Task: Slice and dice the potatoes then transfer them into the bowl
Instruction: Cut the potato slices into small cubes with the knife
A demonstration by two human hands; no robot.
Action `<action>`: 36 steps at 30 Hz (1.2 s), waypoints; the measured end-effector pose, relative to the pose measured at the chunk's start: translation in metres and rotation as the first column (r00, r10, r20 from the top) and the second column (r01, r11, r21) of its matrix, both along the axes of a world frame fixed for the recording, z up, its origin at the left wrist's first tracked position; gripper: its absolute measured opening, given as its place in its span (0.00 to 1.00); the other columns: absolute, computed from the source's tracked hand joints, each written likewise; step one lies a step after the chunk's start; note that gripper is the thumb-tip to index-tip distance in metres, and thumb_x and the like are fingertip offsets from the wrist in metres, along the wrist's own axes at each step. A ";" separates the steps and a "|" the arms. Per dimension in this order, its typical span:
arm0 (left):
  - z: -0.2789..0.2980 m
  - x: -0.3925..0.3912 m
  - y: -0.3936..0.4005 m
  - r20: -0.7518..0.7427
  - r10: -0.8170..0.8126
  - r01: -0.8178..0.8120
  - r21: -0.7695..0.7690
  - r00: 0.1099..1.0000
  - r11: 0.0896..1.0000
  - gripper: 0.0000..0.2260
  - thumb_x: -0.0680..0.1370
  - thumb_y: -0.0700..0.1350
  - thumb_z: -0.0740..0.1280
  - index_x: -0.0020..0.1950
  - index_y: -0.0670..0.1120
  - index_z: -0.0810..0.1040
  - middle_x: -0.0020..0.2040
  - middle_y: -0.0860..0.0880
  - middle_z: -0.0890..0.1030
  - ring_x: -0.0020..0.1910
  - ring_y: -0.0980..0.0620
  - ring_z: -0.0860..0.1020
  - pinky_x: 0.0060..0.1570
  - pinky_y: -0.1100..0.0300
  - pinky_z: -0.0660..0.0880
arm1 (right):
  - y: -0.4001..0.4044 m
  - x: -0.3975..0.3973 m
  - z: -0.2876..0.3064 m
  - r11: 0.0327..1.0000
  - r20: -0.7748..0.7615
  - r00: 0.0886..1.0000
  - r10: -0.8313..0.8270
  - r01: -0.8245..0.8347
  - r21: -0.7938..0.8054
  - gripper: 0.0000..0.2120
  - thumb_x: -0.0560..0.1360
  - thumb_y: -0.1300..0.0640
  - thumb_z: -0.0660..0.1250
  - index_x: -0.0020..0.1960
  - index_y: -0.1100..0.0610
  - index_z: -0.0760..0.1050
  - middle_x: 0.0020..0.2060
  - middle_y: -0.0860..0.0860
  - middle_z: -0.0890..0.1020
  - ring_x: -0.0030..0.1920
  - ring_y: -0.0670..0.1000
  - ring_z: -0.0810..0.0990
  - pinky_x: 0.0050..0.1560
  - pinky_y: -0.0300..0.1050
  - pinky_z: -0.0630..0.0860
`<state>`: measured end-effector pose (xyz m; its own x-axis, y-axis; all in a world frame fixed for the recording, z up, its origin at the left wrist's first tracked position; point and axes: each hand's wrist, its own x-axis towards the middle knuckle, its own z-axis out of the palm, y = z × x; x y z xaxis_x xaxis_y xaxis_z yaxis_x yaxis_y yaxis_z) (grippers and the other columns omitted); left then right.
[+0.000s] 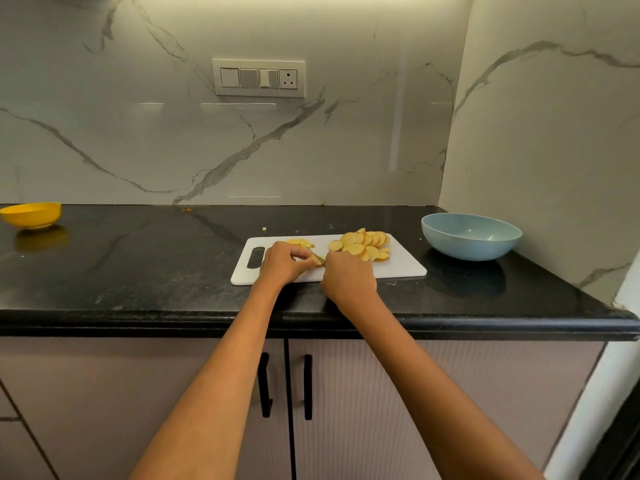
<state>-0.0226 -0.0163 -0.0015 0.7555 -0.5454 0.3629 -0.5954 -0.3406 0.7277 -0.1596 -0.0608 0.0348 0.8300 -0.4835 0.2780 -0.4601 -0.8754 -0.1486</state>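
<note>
Here, left hand (pixel 282 263) pinches a potato piece (pixel 318 261) mid-board (pixel 398 268); right hand (pixel 348 277) grips the knife (pixel 316 254); no readable writing.

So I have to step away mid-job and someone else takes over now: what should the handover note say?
Left hand holds a potato piece on the board. Right hand grips the knife, cutting that piece.
Slices are piled on the board's right, small cut bits at its far left.
Blue bowl is empty, right of the board.
Left: dice the slices, move all to the bowl.

Two bowls (pixel 471 235), one cutting board (pixel 398 268), one knife (pixel 317 255), two hands (pixel 282 263).
</note>
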 end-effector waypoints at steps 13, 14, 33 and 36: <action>-0.005 0.001 0.000 0.031 0.015 -0.016 0.037 0.999 0.999 0.10 0.74 0.46 0.70 0.54 0.47 0.82 0.55 0.49 0.81 0.47 0.53 0.73 0.52 0.53 0.73 | 0.002 -0.022 -0.012 0.999 0.016 0.998 -0.054 0.054 -0.002 0.11 0.80 0.60 0.57 0.61 0.59 0.71 0.54 0.55 0.78 0.52 0.53 0.78 0.43 0.41 0.67; -0.005 0.001 0.000 0.031 0.014 -0.015 0.040 0.999 0.999 0.11 0.74 0.46 0.70 0.55 0.47 0.82 0.55 0.49 0.80 0.48 0.52 0.73 0.53 0.53 0.74 | 0.001 -0.022 -0.012 0.997 0.026 0.997 -0.070 0.069 0.037 0.11 0.79 0.60 0.58 0.61 0.59 0.71 0.54 0.55 0.77 0.53 0.53 0.78 0.44 0.41 0.68; -0.007 0.006 -0.003 0.061 0.054 -0.049 -0.072 0.997 0.996 0.07 0.72 0.40 0.71 0.49 0.41 0.83 0.47 0.44 0.83 0.44 0.54 0.77 0.51 0.59 0.75 | 0.003 -0.014 -0.011 0.996 0.048 0.997 -0.062 0.059 0.068 0.12 0.79 0.58 0.59 0.62 0.59 0.71 0.54 0.55 0.78 0.52 0.52 0.78 0.45 0.41 0.71; -0.007 0.006 -0.003 0.060 0.059 -0.054 -0.076 0.996 0.996 0.07 0.72 0.41 0.72 0.49 0.41 0.83 0.47 0.44 0.83 0.44 0.54 0.77 0.52 0.57 0.75 | 0.003 -0.012 -0.011 0.996 0.047 0.997 -0.063 0.059 0.072 0.12 0.79 0.58 0.60 0.61 0.59 0.72 0.54 0.55 0.78 0.52 0.52 0.79 0.47 0.42 0.73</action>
